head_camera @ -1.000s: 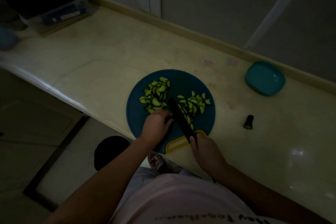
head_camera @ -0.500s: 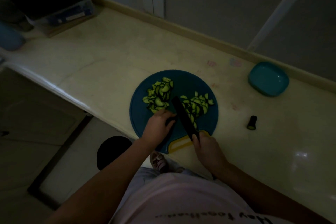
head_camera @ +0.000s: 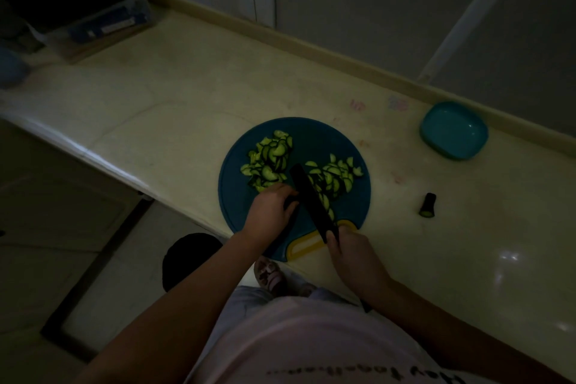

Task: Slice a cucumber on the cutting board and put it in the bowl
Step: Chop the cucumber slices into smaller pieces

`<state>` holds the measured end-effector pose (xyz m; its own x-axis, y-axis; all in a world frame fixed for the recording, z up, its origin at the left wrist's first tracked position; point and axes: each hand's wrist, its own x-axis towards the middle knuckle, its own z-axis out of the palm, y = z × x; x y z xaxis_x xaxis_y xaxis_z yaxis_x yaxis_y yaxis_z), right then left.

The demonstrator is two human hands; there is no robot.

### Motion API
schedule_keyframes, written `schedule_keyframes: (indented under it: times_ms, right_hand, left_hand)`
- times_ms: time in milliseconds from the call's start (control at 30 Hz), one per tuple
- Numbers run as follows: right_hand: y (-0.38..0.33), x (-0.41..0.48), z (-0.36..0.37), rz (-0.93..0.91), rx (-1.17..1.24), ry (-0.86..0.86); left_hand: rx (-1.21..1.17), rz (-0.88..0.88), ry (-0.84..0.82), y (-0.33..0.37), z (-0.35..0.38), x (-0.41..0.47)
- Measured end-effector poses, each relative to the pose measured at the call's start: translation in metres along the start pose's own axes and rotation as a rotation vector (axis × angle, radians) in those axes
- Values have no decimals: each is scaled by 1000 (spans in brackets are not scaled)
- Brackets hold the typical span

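Board point(head_camera: 311, 137): round, blue, yellow handle at the near edge; lies on the worktop point(head_camera: 187, 97).
Slices point(head_camera: 335, 176): two loose heaps on the board's far half, one on each side of the blade; none in the bowl.
Knife point(head_camera: 311, 199): dark blade, long axis running from near right to far left, tip between the heaps.
Right grip point(head_camera: 352, 256): clamped round the knife handle, over the board's near edge.
Left grip point(head_camera: 269, 212): fingers curled on a dark stub, probably the last uncut cucumber point(head_camera: 291, 205), just left of the blade; the dim light hides the exact contact.
Bowl point(head_camera: 453, 131): teal, apparently empty, against the back ledge, well apart from the board.
Off-cut point(head_camera: 427, 205): cucumber end, on the worktop right of the board.
Governing relation: the bowl lies far right of both grips; the right grip is nearer but occupied.
Stage, judged: last cuts in hand; transfer not yet begun.
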<state>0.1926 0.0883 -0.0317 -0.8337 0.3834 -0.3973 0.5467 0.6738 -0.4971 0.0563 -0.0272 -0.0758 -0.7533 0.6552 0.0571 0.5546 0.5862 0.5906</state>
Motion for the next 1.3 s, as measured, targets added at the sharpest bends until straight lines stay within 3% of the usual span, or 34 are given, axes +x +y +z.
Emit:
schedule_keyframes:
  times_ms: [433, 633, 1300]
  right_hand:
    - [-3, 7, 19, 62, 21, 73]
    - [2, 4, 12, 26, 28, 67]
    - [-6, 3, 26, 19, -43, 116]
  left_hand:
    - [-31, 22, -20, -7, 0, -6]
    - [-22, -1, 53, -5, 3, -8]
    - [-34, 64, 45, -7, 4, -5]
